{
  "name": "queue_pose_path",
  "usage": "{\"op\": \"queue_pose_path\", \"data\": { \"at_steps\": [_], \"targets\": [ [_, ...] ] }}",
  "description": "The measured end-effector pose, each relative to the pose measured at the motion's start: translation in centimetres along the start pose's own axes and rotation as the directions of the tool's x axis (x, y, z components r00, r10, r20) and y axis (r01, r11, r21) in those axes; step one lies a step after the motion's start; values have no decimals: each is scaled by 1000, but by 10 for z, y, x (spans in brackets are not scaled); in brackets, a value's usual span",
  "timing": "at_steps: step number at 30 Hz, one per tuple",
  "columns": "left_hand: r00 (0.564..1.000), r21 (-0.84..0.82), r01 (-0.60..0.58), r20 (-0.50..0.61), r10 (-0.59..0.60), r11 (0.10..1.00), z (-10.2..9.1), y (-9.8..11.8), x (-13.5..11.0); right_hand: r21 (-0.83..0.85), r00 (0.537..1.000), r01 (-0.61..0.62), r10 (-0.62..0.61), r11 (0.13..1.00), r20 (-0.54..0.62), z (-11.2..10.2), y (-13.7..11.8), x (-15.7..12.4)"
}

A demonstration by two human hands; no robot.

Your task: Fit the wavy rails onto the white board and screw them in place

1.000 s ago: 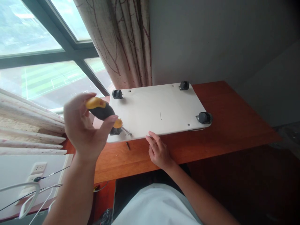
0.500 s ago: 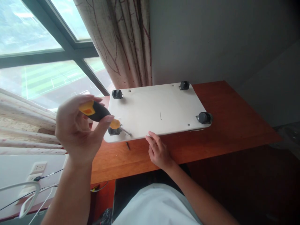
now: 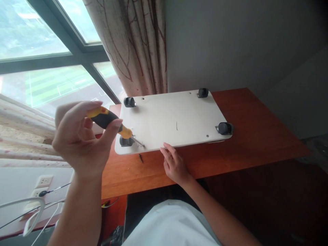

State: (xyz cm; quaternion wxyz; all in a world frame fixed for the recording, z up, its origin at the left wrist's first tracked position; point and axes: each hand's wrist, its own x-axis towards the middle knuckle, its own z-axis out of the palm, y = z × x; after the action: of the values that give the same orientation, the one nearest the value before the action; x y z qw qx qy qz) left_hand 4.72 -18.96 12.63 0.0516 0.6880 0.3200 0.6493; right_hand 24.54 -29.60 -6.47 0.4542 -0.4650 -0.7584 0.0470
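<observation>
My left hand is closed around the yellow and black handle of a screwdriver. The shaft slants down to the right, its tip at a screw near the front left corner of a white board. Close to that corner sits a black caster, partly behind the screwdriver. My right hand rests by the board's front edge, fingertips touching the rim, fingers stretched out and holding nothing. A loose screw lies on the wooden table in front of the board.
Other black casters stand at the back left, back right and front right corners. The brown table reaches right. A curtain and window are behind and left; cables hang near a wall socket.
My left hand has turned around the screwdriver handle and shifted slightly left, and the handle has rotated. The tip stays at the same corner. My right hand keeps its place on the edge.
</observation>
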Motion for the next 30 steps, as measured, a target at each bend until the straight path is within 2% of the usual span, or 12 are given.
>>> {"op": "queue_pose_path", "data": {
  "at_steps": [2,4,6,9,12,15,18,21,24,27,30],
  "targets": [
    [998,-20,54,18,-54,998,1,0,-1,3,1000,-1,1,1000,-1,0,0,0],
    [998,-76,59,26,-57,995,3,-2,-4,7,1000,-2,2,1000,-3,0,1,0],
    [1000,-118,7,21,-4,993,5,-5,-5,6,1000,-4,4,1000,-1,-1,1,0],
    [998,-96,-63,-6,62,993,2,-9,-4,6,1000,-12,12,1000,6,-1,1,0],
    [1000,-53,2,-22,-3,999,0,-7,-3,13,1000,-9,9,1000,1,0,1,-1],
    [996,-83,86,27,-84,993,0,-3,-5,15,1000,-11,11,1000,6,1,1,-2],
    [994,-151,71,88,-58,986,2,-3,-8,15,1000,-21,21,1000,18,1,1,-3],
    [996,-127,53,84,-43,990,2,-4,-7,9,1000,-19,19,1000,17,1,1,-2],
    [993,-76,97,70,-92,992,0,-1,-6,5,1000,-14,14,1000,18,0,0,-2],
    [981,-119,147,141,-129,982,0,3,-6,9,1000,-10,10,1000,17,0,-1,-1],
    [983,-172,111,165,-82,979,4,4,-6,16,1000,-5,5,1000,10,0,-1,0]
  ]
}}
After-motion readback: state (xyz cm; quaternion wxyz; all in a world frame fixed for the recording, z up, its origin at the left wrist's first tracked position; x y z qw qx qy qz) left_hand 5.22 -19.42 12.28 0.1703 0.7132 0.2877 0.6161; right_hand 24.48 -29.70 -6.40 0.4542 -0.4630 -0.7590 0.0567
